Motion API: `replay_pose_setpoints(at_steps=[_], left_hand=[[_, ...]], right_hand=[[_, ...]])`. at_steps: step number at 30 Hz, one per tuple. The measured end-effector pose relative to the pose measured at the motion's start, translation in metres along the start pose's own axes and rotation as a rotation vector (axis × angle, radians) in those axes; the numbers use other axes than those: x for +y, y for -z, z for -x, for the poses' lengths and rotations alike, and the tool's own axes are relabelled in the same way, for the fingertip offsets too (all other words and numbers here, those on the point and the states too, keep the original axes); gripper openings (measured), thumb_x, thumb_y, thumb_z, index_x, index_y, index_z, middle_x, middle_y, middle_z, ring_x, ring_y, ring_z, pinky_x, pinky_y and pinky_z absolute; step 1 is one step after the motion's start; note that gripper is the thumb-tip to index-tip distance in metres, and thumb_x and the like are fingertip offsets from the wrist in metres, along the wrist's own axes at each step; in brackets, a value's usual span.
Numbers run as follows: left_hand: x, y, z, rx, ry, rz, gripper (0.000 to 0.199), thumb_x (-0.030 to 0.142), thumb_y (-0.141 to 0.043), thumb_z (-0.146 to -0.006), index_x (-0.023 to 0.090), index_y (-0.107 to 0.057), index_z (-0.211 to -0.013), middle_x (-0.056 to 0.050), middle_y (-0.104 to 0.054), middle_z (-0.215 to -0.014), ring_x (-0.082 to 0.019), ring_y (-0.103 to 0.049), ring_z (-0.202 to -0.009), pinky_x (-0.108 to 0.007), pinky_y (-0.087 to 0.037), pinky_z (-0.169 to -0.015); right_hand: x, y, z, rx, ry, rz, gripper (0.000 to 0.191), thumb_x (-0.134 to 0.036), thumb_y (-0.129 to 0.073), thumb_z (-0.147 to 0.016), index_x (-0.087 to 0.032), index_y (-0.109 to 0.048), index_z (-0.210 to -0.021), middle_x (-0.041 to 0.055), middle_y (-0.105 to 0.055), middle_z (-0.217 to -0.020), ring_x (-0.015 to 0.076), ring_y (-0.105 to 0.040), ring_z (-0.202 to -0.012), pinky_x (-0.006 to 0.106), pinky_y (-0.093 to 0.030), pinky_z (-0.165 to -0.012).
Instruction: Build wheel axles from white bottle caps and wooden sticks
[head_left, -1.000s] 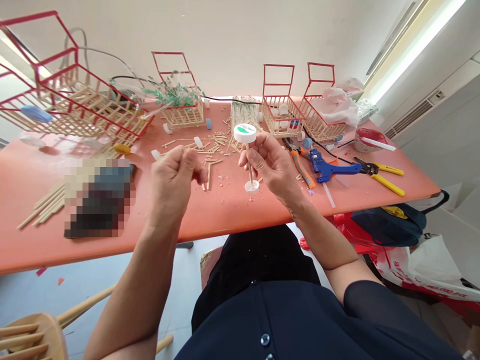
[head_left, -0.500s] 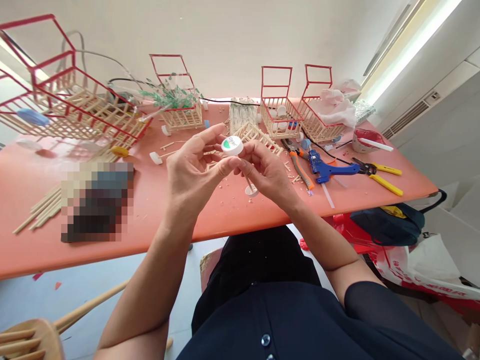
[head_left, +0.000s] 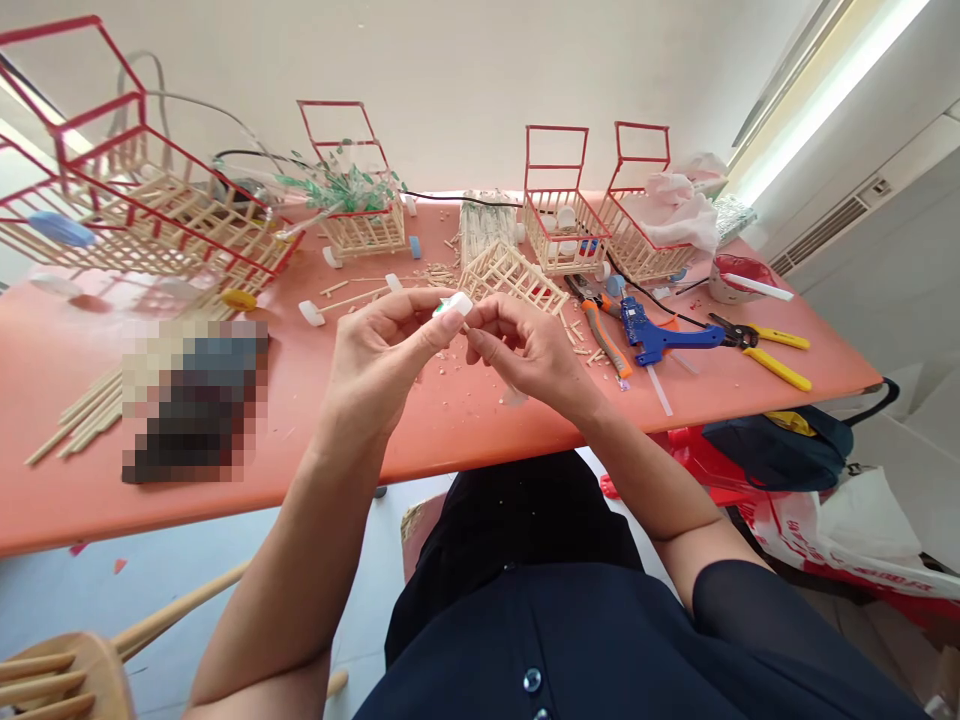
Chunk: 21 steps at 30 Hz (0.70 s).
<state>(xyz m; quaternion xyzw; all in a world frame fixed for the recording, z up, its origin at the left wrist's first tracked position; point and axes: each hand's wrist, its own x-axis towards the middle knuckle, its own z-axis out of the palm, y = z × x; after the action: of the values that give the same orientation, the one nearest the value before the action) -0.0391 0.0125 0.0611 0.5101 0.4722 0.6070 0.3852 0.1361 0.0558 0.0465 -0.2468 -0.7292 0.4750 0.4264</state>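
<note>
Over the table's front half, my left hand (head_left: 375, 350) pinches a white bottle cap (head_left: 457, 303) with a bit of green print, now tilted nearly edge-on. My right hand (head_left: 529, 350) is closed beside it, fingertips together on a thin wooden stick that the fingers mostly hide. A pale, blurred round shape (head_left: 514, 397) shows below the right hand. Just beyond the hands lies a small wooden stick frame (head_left: 517, 280). A stick axle with white caps at its ends (head_left: 352, 302) rests left of it.
Small stick carts with red handles (head_left: 559, 235) stand along the wall; one holds green sprigs (head_left: 352, 190). On the right lie a blue glue gun (head_left: 660, 338), orange-handled pliers (head_left: 607, 335) and yellow-handled pliers (head_left: 776, 365). Loose sticks (head_left: 90, 415) and a pixelated dark object (head_left: 199, 410) lie left.
The cap has turned from showing its printed top to nearly edge-on and moved slightly down. My right fingers have shifted beside it. The stick and lower cap no longer show clearly.
</note>
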Motion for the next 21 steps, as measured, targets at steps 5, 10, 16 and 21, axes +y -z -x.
replay_pose_setpoints(at_steps=[5,10,16,21], left_hand=[[-0.014,0.003,-0.004,-0.149,0.073,0.142,0.039,0.058,-0.089,-0.085,0.020,-0.084,-0.093,-0.004,-0.074,-0.082,-0.015,-0.066,-0.071,-0.028,-0.054,-0.067],[-0.020,-0.004,-0.001,-0.160,0.195,0.374,0.051,0.060,-0.098,-0.072,0.017,-0.082,-0.095,-0.006,-0.075,-0.083,-0.017,-0.069,-0.072,-0.029,-0.057,-0.067],[-0.025,-0.009,0.006,-0.153,0.326,0.432,0.053,0.057,-0.102,-0.066,0.014,-0.077,-0.086,-0.008,-0.077,-0.087,-0.016,-0.069,-0.072,-0.027,-0.057,-0.061],[-0.025,-0.013,0.017,-0.142,0.370,0.327,0.049,0.051,-0.101,-0.070,0.016,-0.073,-0.090,-0.004,-0.076,-0.089,-0.015,-0.073,-0.077,-0.028,-0.062,-0.073]], right_hand=[[-0.001,0.004,-0.002,-0.087,-0.185,-0.173,0.053,-0.068,-0.081,-0.088,-0.018,-0.065,-0.098,0.0007,-0.074,-0.079,0.0106,-0.065,-0.069,0.023,-0.052,-0.064],[-0.006,0.007,-0.001,-0.058,-0.308,-0.237,0.050,-0.060,-0.088,-0.085,-0.017,-0.066,-0.096,0.0013,-0.076,-0.078,0.0097,-0.064,-0.066,0.020,-0.048,-0.055],[0.003,0.001,0.022,0.006,-0.389,-0.337,0.050,-0.060,-0.089,-0.083,-0.018,-0.066,-0.096,0.0011,-0.077,-0.079,0.0104,-0.067,-0.066,0.020,-0.051,-0.056],[0.014,-0.007,0.041,0.163,-0.354,-0.393,0.051,-0.062,-0.091,-0.080,-0.019,-0.066,-0.092,-0.0003,-0.076,-0.081,0.0103,-0.068,-0.069,0.019,-0.052,-0.057]])
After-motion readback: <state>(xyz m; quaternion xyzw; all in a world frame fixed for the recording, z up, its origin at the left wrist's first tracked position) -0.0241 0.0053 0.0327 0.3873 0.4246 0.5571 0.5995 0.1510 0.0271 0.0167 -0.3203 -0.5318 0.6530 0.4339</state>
